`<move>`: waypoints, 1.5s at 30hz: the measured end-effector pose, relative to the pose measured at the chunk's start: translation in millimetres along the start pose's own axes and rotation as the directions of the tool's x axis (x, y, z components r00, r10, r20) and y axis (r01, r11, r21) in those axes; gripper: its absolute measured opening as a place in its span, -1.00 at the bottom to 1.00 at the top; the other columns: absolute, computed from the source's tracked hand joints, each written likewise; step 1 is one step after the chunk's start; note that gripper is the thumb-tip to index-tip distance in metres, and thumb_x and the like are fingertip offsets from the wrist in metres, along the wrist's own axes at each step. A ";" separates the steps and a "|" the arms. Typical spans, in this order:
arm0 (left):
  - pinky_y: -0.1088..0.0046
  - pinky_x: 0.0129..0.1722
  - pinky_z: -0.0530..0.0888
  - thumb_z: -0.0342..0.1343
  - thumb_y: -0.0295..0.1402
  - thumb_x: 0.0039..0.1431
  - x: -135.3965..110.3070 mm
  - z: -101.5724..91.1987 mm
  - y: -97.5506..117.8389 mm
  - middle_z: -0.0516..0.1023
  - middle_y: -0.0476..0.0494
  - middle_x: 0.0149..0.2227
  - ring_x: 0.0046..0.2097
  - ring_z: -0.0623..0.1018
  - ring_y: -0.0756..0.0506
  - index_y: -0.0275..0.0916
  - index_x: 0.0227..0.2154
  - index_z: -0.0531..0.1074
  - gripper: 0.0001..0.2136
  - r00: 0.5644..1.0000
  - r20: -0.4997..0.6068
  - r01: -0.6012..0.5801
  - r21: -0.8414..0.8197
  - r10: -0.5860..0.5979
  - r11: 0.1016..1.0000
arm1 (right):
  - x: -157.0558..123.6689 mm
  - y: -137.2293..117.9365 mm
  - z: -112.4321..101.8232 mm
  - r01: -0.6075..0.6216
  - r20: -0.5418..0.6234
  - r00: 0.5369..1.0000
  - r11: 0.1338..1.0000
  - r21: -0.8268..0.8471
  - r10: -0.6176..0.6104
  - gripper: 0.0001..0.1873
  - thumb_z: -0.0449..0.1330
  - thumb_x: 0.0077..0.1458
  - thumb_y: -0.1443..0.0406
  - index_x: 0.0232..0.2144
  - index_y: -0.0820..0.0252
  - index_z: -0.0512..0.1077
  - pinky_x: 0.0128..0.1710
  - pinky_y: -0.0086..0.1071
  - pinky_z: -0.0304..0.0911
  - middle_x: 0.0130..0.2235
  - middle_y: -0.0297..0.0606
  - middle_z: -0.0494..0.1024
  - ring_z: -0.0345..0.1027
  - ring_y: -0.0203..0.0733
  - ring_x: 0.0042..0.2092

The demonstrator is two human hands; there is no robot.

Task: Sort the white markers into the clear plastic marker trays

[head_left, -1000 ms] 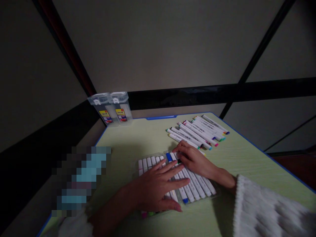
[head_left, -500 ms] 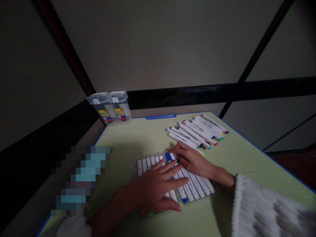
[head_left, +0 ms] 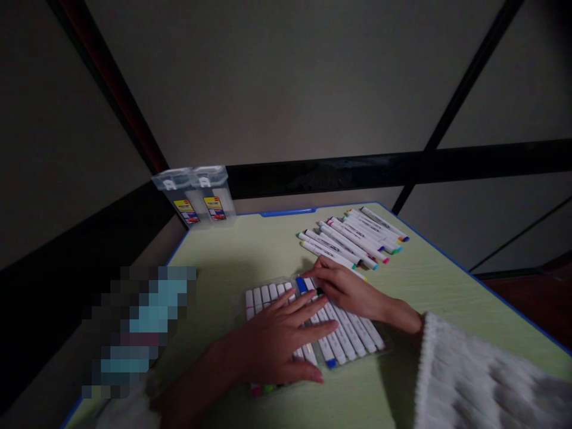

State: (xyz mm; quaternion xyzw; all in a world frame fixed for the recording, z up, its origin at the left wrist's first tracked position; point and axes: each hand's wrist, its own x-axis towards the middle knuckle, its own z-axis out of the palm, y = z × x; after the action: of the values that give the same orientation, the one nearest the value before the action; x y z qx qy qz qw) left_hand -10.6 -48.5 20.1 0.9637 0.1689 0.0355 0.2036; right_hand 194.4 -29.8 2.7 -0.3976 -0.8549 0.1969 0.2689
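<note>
A flat clear case (head_left: 313, 325) packed with white-bodied markers lies on the pale green table (head_left: 447, 286). My left hand (head_left: 277, 342) rests flat on the markers in it, fingers stretched out. My right hand (head_left: 346, 289) lies over the case's far end, its fingertips curled on a marker next to one with a blue cap (head_left: 301, 285). Whether they grip that marker I cannot tell. A white knitted sleeve (head_left: 473, 381) covers my right arm.
A row of several loose markers (head_left: 353, 238) with coloured caps lies at the table's far right. Two clear plastic boxes (head_left: 196, 193) with yellow labels stand at the far left corner. A blue rim edges the table; dark rails and a wall stand behind. A blurred patch sits at left.
My right hand has slid slightly left along the case's far end. My left hand stays flat on the markers. The view has shifted a little.
</note>
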 end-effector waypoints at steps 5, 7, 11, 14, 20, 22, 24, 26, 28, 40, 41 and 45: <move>0.05 0.16 -0.10 -0.13 0.00 0.08 0.3 -0.3 -1.0 -0.14 -0.18 0.23 0.24 -0.08 -0.25 -0.09 0.14 0.01 -0.42 1.000 0.023 -0.014 0.018 0.013 1.000 | -2.3 4.6 -21.9 -0.038 -0.051 0.998 0.999 0.021 0.039 -0.67 -0.10 0.02 0.55 -0.23 0.28 0.36 -0.23 -0.30 0.19 -0.30 -0.19 0.32 0.24 -0.19 -0.24; 0.05 0.16 -0.10 -0.14 0.01 0.07 0.2 -0.9 -1.1 -0.14 -0.18 0.24 0.24 -0.08 -0.25 -0.09 0.14 0.01 -0.41 1.000 0.025 -0.015 0.022 0.014 1.000 | -3.4 9.9 -27.4 -0.060 -0.073 0.996 0.998 0.004 0.060 -0.68 -0.09 0.01 0.55 -0.26 0.28 0.38 -0.21 -0.28 0.19 -0.28 -0.18 0.33 0.24 -0.17 -0.22; 0.04 0.16 -0.10 -0.14 0.00 0.08 -0.1 -1.7 -0.3 -0.14 -0.16 0.24 0.24 -0.08 -0.24 -0.08 0.15 -0.01 -0.42 0.999 0.040 -0.013 0.022 0.013 1.000 | -4.3 16.5 -27.8 -0.099 -0.078 0.992 0.995 -0.032 0.096 -0.66 -0.09 -0.02 0.57 -0.30 0.27 0.40 -0.20 -0.27 0.19 -0.29 -0.18 0.33 0.25 -0.16 -0.22; 0.06 0.17 -0.11 -0.13 -0.01 0.08 -0.1 -1.9 0.5 -0.13 -0.14 0.24 0.24 -0.07 -0.23 -0.08 0.15 0.00 -0.42 0.999 0.034 -0.005 0.023 0.004 1.000 | -4.7 17.1 -24.0 -0.107 -0.042 0.994 0.992 -0.062 0.105 -0.65 -0.10 -0.03 0.58 -0.29 0.30 0.40 -0.24 -0.29 0.19 -0.32 -0.18 0.33 0.25 -0.17 -0.25; 0.05 0.17 -0.11 -0.18 0.03 0.08 0.9 -3.9 0.7 -0.15 -0.12 0.24 0.24 -0.09 -0.22 -0.07 0.15 -0.01 -0.41 0.997 0.072 0.005 0.040 -0.008 0.999 | -5.5 18.9 -22.9 -0.105 -0.039 0.994 0.991 -0.084 0.102 -0.65 -0.10 -0.04 0.58 -0.31 0.31 0.41 -0.25 -0.31 0.19 -0.32 -0.17 0.33 0.24 -0.17 -0.26; 0.06 0.17 -0.11 -0.21 0.04 0.08 1.2 -4.8 0.8 -0.17 -0.12 0.24 0.24 -0.11 -0.21 -0.08 0.15 -0.03 -0.41 0.996 0.087 0.009 0.056 -0.014 0.998 | -5.7 19.2 -24.3 -0.110 -0.056 0.993 0.990 -0.093 0.105 -0.66 -0.10 -0.04 0.58 -0.32 0.31 0.41 -0.25 -0.31 0.19 -0.31 -0.16 0.33 0.24 -0.16 -0.25; 0.07 0.18 -0.12 -0.23 0.05 0.08 1.3 -5.4 1.0 -0.18 -0.11 0.25 0.25 -0.12 -0.20 -0.08 0.15 -0.03 -0.40 0.995 0.094 0.012 0.068 -0.019 0.998 | -5.9 19.2 -25.3 -0.115 -0.073 0.991 0.988 -0.105 0.108 -0.66 -0.11 -0.03 0.58 -0.34 0.30 0.41 -0.25 -0.31 0.18 -0.31 -0.16 0.34 0.24 -0.16 -0.24; 0.07 0.18 -0.12 -0.23 0.05 0.08 1.2 -5.5 1.3 -0.19 -0.11 0.25 0.25 -0.13 -0.20 -0.08 0.16 -0.04 -0.40 0.995 0.098 0.014 0.074 -0.021 0.997 | -6.2 19.2 -25.5 -0.115 -0.075 0.991 0.986 -0.122 0.107 -0.66 -0.11 -0.04 0.58 -0.37 0.28 0.41 -0.25 -0.30 0.18 -0.32 -0.17 0.34 0.24 -0.15 -0.24; 0.06 0.18 -0.12 -0.24 0.05 0.08 1.0 -5.3 1.4 -0.19 -0.11 0.25 0.25 -0.14 -0.20 -0.08 0.16 -0.04 -0.40 0.995 0.095 0.013 0.074 -0.020 0.997 | -6.5 19.5 -24.9 -0.112 -0.064 0.993 0.984 -0.141 0.104 -0.67 -0.09 -0.05 0.57 -0.39 0.27 0.42 -0.25 -0.30 0.18 -0.33 -0.18 0.34 0.24 -0.15 -0.25; 0.04 0.17 -0.10 -0.23 0.06 0.08 0.6 -4.7 0.4 -0.18 -0.12 0.25 0.25 -0.12 -0.21 -0.08 0.15 -0.03 -0.40 0.996 0.087 0.007 0.065 -0.012 0.998 | -8.4 30.7 -26.0 -0.141 -0.088 0.988 0.958 -0.248 0.123 -0.66 -0.07 -0.10 0.58 -0.40 0.27 0.43 -0.27 -0.29 0.17 -0.32 -0.16 0.34 0.24 -0.11 -0.24; 0.04 0.17 -0.10 -0.22 0.05 0.08 0.8 -4.9 0.4 -0.18 -0.12 0.24 0.25 -0.12 -0.21 -0.07 0.15 -0.03 -0.40 0.996 0.086 0.007 0.063 -0.013 0.998 | -8.3 31.1 -26.0 -0.143 -0.087 0.988 0.956 -0.255 0.125 -0.67 -0.07 -0.09 0.58 -0.40 0.27 0.43 -0.27 -0.29 0.17 -0.32 -0.15 0.34 0.24 -0.11 -0.24; 0.03 0.16 -0.09 -0.21 0.04 0.08 1.1 -5.0 0.6 -0.17 -0.12 0.24 0.24 -0.11 -0.22 -0.07 0.15 -0.02 -0.41 0.997 0.082 0.010 0.058 -0.014 0.998 | -7.7 28.9 -26.5 -0.141 -0.072 0.989 0.950 -0.280 0.126 -0.72 -0.07 -0.03 0.53 -0.40 0.27 0.42 -0.26 -0.29 0.17 -0.32 -0.14 0.35 0.24 -0.11 -0.24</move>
State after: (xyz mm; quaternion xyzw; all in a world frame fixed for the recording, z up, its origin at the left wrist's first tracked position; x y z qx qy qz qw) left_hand -10.1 -46.7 25.0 0.9688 0.1671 -0.0102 0.1826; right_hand 231.4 -15.1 5.0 -0.4941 -0.8380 0.0791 0.2177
